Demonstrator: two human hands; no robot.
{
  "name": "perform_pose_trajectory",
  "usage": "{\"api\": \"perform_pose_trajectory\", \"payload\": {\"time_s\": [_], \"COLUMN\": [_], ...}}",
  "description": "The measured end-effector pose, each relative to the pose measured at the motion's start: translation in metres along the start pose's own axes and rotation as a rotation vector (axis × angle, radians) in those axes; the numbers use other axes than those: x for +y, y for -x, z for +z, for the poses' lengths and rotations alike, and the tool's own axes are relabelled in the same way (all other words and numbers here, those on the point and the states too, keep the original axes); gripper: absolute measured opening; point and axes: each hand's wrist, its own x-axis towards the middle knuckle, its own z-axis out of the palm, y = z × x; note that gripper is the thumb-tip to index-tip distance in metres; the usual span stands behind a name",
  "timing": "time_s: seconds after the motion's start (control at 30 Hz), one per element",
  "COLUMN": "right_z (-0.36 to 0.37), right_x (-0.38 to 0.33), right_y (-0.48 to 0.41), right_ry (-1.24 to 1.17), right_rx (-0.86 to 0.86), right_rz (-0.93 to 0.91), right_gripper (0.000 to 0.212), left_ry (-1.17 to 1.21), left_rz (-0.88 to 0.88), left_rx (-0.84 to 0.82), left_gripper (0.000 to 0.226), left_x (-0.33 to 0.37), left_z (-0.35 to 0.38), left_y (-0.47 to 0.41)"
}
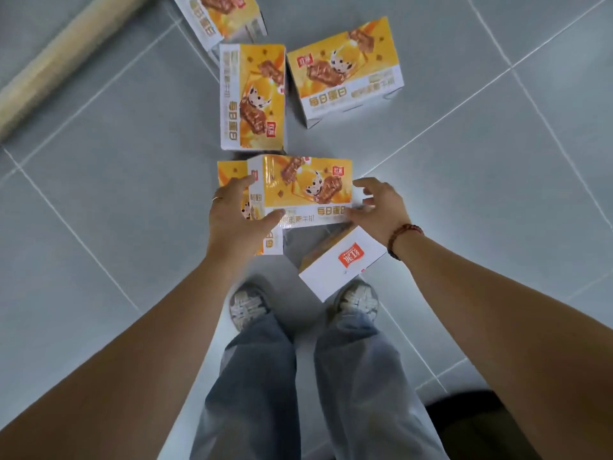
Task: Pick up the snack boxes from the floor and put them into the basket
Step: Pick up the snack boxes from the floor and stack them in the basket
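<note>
Two bare arms reach straight down toward the grey tile floor (99, 194). The left hand (237, 220) is spread wide, with its fingers on the left end of a yellow snack box (305, 190) and its thumb along the box's near edge. A thin ring sits on one finger. The right hand (378, 210) is at the right end of the same box. Its fingers are bent and a little apart, and its thumb touches the near right corner. A red bead bracelet (403, 239) is on that wrist. The two hands press the box between them. The box sits on top of two others, so I cannot tell if it is lifted.

A second yellow box (232, 180) peeks out under the left hand. A white box with a red logo (343, 262) lies tilted under the right wrist, just in front of the person's shoes (247, 305).

Farther away, a box (253, 97) lies with its long side pointing away from the feet. Another box (345, 73) lies just to the right of it. One more box (220, 18) is at the top edge, cut off.

A long pale roll (63, 61) lies on the floor at the top left, well apart from the boxes.
</note>
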Motion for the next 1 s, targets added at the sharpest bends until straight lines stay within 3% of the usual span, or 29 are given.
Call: {"api": "perform_pose_trajectory", "payload": {"time_s": [0.17, 0.33, 0.5, 0.77, 1.0], "right_z": [0.029, 0.054, 0.080, 0.079, 0.026], "right_x": [0.029, 0.051, 0.067, 0.058, -0.024], "right_y": [-0.063, -0.117, -0.151, -0.131, -0.038], "right_ry": [0.025, 0.147, 0.132, 0.094, 0.194], "right_rx": [-0.039, -0.136, -0.222, -0.124, 0.026], "right_rz": [0.000, 0.009, -0.003, -0.044, -0.164], "right_gripper": [0.057, 0.096, 0.131, 0.131, 0.122], "left_ry": [-0.096, -0.242, -0.275, -0.283, -0.232], "left_rz": [0.037, 0.122, 0.227, 0.229, 0.324], "left_rx": [-0.069, -0.068, -0.042, -0.084, -0.043], "left_gripper": [0.076, 0.091, 0.089, 0.093, 0.095], "left_x": [-0.033, -0.060, -0.082, -0.086, -0.054], "left_z": [0.051, 0.086, 0.097, 0.084, 0.002], "left_y": [-0.048, -0.078, -0.082, -0.083, -0.028]}}
